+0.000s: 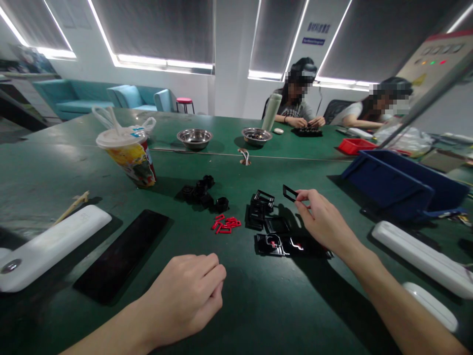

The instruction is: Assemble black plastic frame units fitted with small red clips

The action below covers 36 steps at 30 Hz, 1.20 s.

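One black frame (290,193), pinched in right hand (320,220) grip

Black frames (263,203), red clips (225,224), green table (258,305)

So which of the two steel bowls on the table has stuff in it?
The right-hand steel bowl, beside the pale tumbler, holds dark pieces; the left steel bowl looks empty.

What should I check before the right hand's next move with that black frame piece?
1. Right hand pinches the thin black frame at its fingertips: ok.
2. Frame held clear of the table: ok.
3. Black tray below the hand, part hidden: cannot tell if a slot is free.
4. Red clips within reach: ok.
5. Left hand closed, resting, holding nothing visible: ok.
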### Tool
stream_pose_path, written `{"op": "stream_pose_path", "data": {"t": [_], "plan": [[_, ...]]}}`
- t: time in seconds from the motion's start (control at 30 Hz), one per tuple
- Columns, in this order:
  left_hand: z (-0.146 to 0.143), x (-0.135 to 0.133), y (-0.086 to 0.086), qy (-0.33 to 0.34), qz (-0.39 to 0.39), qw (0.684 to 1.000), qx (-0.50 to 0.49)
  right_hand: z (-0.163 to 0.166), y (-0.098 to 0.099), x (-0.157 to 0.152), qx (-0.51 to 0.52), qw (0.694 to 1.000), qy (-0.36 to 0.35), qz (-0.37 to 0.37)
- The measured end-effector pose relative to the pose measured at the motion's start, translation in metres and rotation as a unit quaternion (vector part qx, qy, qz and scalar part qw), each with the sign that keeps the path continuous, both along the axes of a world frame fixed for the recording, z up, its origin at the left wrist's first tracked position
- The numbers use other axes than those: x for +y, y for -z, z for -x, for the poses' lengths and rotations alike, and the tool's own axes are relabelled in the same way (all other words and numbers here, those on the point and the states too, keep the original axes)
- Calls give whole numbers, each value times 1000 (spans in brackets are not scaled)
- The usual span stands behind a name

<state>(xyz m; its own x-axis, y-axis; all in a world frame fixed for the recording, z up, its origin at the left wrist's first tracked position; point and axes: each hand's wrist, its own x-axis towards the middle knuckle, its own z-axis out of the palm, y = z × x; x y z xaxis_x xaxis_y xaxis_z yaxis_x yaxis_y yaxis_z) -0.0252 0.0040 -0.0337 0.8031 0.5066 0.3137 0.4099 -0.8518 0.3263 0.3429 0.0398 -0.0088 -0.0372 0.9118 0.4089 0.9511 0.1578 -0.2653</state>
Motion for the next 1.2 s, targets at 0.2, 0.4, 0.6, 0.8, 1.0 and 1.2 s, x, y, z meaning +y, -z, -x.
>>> {"op": "stream_pose_path", "data": {"t": [0.2, 0.4, 0.6, 0.8, 1.0, 1.2], "plan": [[0, 1, 0, -3, -1, 1000, 3, 8, -2, -3, 8, 999, -29, -41], [1, 0, 0, -4, 2, 1000, 2, 20, -4, -10, 6, 995, -57, -83], [1, 1, 0, -13, 3, 1000, 2, 31, -6, -19, -21, 987, -116, -106], [1, 1, -2, -20, 1, 1000, 5, 41, -8, -27, -31, 977, -175, -115], [0, 1, -4, -29, 2, 999, 15, 51, -9, -34, -25, 964, -243, -107], [0, 2, -5, -30, -14, 999, 9, 64, -7, -45, -6, 945, -308, -106]]}}
